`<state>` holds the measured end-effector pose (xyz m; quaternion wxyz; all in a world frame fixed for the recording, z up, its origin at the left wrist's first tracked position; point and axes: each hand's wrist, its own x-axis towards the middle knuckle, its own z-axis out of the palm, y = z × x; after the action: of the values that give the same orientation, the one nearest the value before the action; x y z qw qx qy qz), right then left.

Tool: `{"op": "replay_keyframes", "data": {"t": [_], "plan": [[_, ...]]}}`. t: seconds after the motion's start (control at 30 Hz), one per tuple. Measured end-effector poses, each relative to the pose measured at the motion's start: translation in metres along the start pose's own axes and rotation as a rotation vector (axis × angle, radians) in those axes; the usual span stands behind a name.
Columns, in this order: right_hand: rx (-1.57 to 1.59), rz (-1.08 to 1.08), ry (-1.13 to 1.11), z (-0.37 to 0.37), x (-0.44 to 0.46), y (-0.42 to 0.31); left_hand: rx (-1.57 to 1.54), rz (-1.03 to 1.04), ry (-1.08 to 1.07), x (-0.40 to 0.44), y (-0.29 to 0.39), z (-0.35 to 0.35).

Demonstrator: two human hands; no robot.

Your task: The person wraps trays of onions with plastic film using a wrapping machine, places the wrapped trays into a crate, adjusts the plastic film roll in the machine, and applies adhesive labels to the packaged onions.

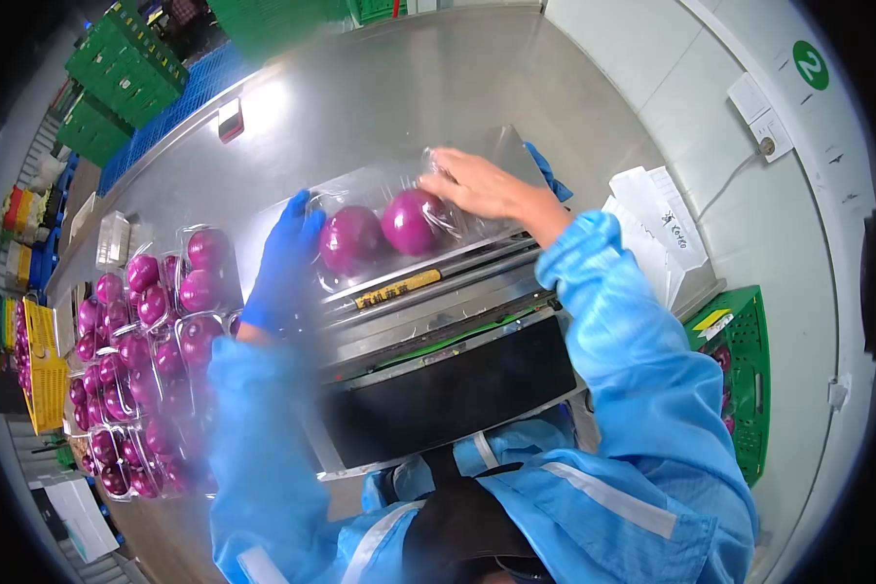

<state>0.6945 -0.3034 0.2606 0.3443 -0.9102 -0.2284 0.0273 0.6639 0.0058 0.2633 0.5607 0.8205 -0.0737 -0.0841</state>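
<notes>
Two red onions [411, 222] sit side by side in clear plastic film [333, 282] on a wrapping machine [496, 255]. My left hand [284, 255], in a blue glove, stands along the left side of this pack with its fingers stretched out. At the upper right of the onions is my bare right hand [477, 185], fingers apart and slightly blurred. Shiny film lies around its fingertips; whether they pinch it is hard to see. A yellow label [397, 289] with printed characters marks the machine's front bar.
Wrapped packs of red onions [151, 304] cover the left of the steel table [409, 92]. A small red-and-black object [230, 121] lies at its far edge. Papers [657, 234] and a green crate [749, 389] are at the right. Green crates [127, 73] are stacked far left.
</notes>
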Motion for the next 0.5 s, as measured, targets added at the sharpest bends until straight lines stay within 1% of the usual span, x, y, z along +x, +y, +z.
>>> {"op": "replay_keyframes", "data": {"t": [0.03, 0.07, 0.1, 0.17, 0.2, 0.23, 0.27, 0.3, 0.37, 0.4, 0.43, 0.47, 0.5], "plan": [[0.082, 0.050, 0.004, -0.005, -0.011, -0.012, 0.068, -0.035, 0.050, -0.010, 0.005, -0.002], [0.173, 0.113, -0.005, -0.010, -0.029, -0.032, 0.225, -0.008, -0.119, -0.021, -0.004, -0.017], [0.255, 0.162, -0.007, -0.019, -0.040, -0.051, -0.041, -0.130, -0.011, -0.038, 0.007, -0.010], [0.300, 0.193, 0.015, -0.029, -0.065, -0.080, -0.108, -0.097, 0.064, -0.080, 0.030, -0.007], [0.325, 0.215, 0.028, -0.033, -0.080, -0.093, -0.069, -0.107, 0.039, -0.101, 0.044, -0.008], [0.332, 0.241, -0.036, -0.041, -0.096, -0.107, -0.029, -0.116, 0.013, -0.122, 0.058, -0.009], [0.344, 0.274, -0.105, -0.042, -0.115, -0.118, -0.145, -0.298, -0.001, -0.148, 0.069, -0.004], [0.397, 0.286, -0.141, -0.029, -0.134, -0.117, -0.246, -0.320, 0.000, -0.175, 0.058, 0.003], [0.431, 0.363, -0.212, -0.001, -0.169, -0.109, -0.310, -0.447, 0.010, -0.212, 0.041, 0.023], [0.446, 0.412, -0.235, 0.014, -0.184, -0.104, -0.219, -0.438, -0.004, -0.223, 0.026, 0.033], [0.429, 0.429, -0.130, 0.032, -0.198, -0.099, -0.127, -0.430, -0.018, -0.234, 0.012, 0.043], [0.358, 0.433, -0.018, 0.045, -0.210, -0.097, -0.111, -0.408, 0.066, -0.243, -0.011, 0.059], [0.279, 0.426, 0.093, 0.055, -0.217, -0.096, -0.202, -0.416, 0.163, -0.253, -0.056, 0.063]]}}
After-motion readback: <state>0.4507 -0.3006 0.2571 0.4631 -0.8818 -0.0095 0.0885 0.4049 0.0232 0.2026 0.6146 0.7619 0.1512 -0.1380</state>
